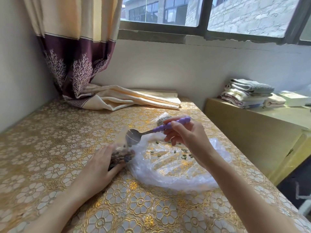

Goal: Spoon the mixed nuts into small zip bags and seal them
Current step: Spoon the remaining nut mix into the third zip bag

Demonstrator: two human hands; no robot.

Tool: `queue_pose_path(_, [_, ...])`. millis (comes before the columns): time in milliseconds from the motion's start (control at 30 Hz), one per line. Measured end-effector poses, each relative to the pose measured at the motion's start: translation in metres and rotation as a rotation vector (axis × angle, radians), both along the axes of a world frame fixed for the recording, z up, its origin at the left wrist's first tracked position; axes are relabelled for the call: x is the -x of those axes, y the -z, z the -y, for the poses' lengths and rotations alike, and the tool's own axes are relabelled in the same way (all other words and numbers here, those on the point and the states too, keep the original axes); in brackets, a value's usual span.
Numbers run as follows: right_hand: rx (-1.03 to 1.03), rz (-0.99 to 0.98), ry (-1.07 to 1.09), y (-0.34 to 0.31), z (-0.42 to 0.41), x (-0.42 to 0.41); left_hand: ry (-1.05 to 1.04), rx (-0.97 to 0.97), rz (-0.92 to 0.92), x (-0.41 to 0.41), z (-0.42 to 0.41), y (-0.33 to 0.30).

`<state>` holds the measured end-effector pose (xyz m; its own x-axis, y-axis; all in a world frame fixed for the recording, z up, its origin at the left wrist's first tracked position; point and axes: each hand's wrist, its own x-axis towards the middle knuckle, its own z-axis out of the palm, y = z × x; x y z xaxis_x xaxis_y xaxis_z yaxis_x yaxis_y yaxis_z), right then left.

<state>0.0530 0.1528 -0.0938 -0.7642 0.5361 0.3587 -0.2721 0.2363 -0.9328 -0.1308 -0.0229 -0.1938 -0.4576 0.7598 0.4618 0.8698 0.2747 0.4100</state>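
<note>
On the bench, in the head view, our left hand grips the small zip bag to keep its mouth up; our right hand pinches the purple-handled spoon at its opening, and leftover nuts lie on the plastic sheet.

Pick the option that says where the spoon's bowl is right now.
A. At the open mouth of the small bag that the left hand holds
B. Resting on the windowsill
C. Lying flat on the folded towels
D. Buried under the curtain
A: the right hand holds the spoon by its purple handle, and the metal bowl sits at the open top of the small zip bag of nuts gripped by the left hand.
</note>
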Motion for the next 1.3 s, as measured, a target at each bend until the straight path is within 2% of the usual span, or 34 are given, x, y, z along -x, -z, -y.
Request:
queue_pose_path(167, [0.068, -0.073, 0.017, 0.000, -0.009, -0.013, 0.014, 0.005, -0.006, -0.001, -0.003, -0.002])
queue_pose_path(333, [0.176, -0.156, 0.240, 0.009, -0.030, -0.039, 0.001, 0.017, 0.017, 0.000, -0.002, -0.001])
queue_pose_path(533, [-0.032, -0.015, 0.606, 0.030, -0.056, -0.077, -0.008, 0.038, 0.043, 0.000, -0.002, -0.002])
queue_pose_path(633, [-0.076, 0.015, 0.718, 0.036, -0.063, -0.092, -0.011, 0.019, 0.029, 0.000, -0.002, -0.002])
queue_pose_path(767, [-0.185, 0.092, 0.809, 0.040, -0.064, -0.104, -0.019, 0.019, 0.025, 0.000, -0.002, -0.001])
queue_pose_path(967, [-0.353, 0.156, 0.812, 0.046, -0.058, -0.104, -0.009, 0.027, 0.035, 0.000, -0.001, -0.002])
queue_pose_path(1167, [0.015, 0.089, 0.710, 0.050, -0.067, -0.101, -0.020, 0.036, 0.053, -0.001, -0.002, -0.003])
queue_pose_path(1300, [0.156, 0.065, 0.647, 0.052, -0.062, -0.099, -0.011, 0.032, 0.043, 0.000, -0.003, -0.002])
